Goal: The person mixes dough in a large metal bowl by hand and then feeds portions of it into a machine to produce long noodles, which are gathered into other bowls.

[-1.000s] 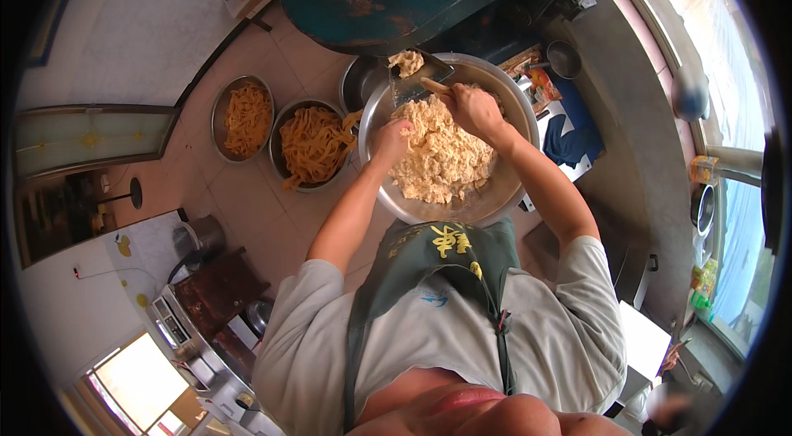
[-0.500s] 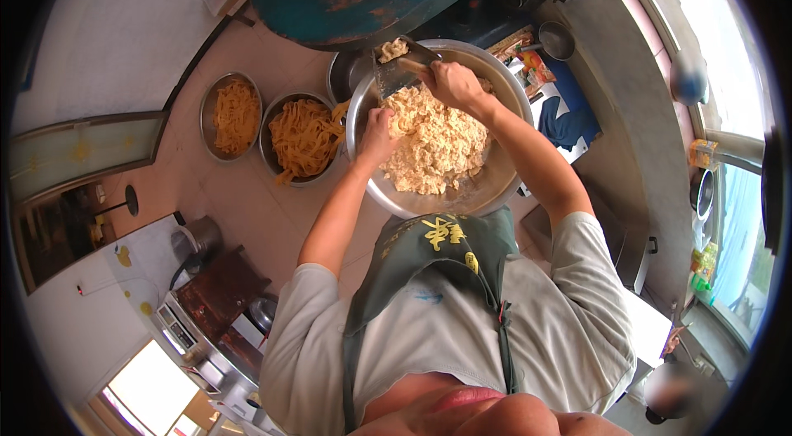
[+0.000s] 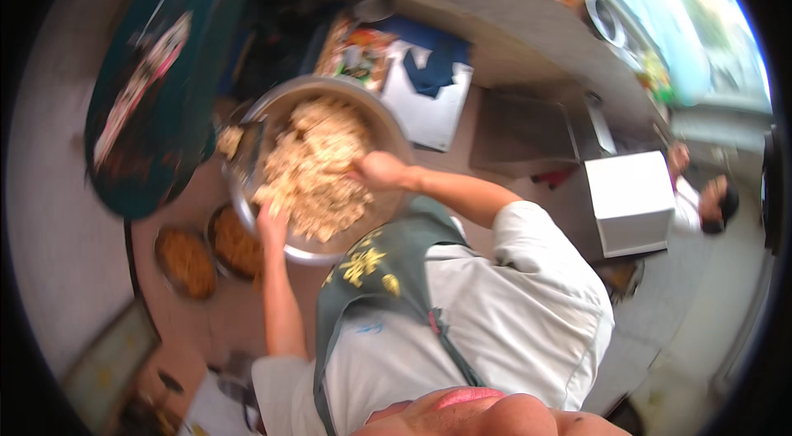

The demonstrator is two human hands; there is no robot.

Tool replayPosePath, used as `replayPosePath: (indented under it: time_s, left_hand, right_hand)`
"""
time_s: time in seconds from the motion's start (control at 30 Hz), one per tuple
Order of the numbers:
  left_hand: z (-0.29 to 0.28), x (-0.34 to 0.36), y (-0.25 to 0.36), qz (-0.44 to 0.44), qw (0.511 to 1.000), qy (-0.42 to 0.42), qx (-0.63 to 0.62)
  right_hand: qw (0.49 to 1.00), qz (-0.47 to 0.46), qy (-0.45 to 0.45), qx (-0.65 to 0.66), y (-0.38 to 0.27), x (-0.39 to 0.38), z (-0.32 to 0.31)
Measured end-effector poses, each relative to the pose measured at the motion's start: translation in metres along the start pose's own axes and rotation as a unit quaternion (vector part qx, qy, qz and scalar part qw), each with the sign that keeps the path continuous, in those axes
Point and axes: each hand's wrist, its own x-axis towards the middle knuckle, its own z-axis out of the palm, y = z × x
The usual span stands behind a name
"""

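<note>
A wide steel mixing bowl point(image 3: 391, 116) stands before me, tilted in the view and filled with a heap of pale yellow, crumbly dough-like mixture point(image 3: 318, 168). At the heap's near left edge, my left hand point(image 3: 271, 228) has its fingers pressed together against the mixture. On the heap's right side is my right hand point(image 3: 381, 170), its fingers curled into the mixture and partly hidden. Across the bowl's left side rests a flat metal scraper point(image 3: 254, 147) with a clump of mixture point(image 3: 230, 141) by its outer edge; neither hand is on it.
Two bowls of yellow-orange strips point(image 3: 186, 263) point(image 3: 235, 242) stand at left. A worn green curved board point(image 3: 144, 106) rises at upper left. Beyond the bowl lie a dark cloth point(image 3: 431, 71) and a small pan point(image 3: 371, 4). At right are a white box point(image 3: 631, 195) and another person point(image 3: 701, 203).
My right hand has let go of the scraper and moved onto the mixture. The whole view has swung, bringing the bowl left and the white box into sight. My left hand stays at the heap's edge.
</note>
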Motion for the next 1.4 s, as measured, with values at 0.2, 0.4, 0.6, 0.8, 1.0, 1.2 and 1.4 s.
replayPosePath:
  time_s: [0.2,0.4,0.6,0.8,1.0,1.2,1.4]
  left_hand:
    - [-0.014,-0.001,-0.047,0.125,0.979,-0.028,0.158]
    - [-0.028,-0.021,-0.018,-0.058,0.977,-0.187,0.080]
    - [-0.031,-0.036,0.041,0.179,0.945,-0.114,0.248]
    - [-0.013,-0.053,0.124,0.159,0.978,-0.102,0.089]
    - [0.006,-0.029,0.086,0.004,0.979,-0.128,-0.159]
    - [0.024,-0.052,0.005,0.023,0.977,-0.111,-0.178]
    - [0.033,-0.073,-0.018,0.049,0.997,0.056,-0.014]
  right_hand:
    - [0.995,0.030,0.069,0.066,0.020,-0.025,-0.014]
    - [0.989,0.038,0.099,0.099,0.034,-0.039,-0.020]
    - [0.991,0.034,0.099,0.088,0.038,-0.041,-0.012]
    - [0.993,0.025,0.077,0.092,0.036,-0.038,-0.018]
    - [0.984,0.024,0.103,0.140,-0.010,-0.003,-0.039]
    - [0.991,-0.104,0.083,-0.034,-0.093,0.080,-0.051]
    - [0.983,-0.085,0.009,-0.165,-0.147,0.181,-0.026]
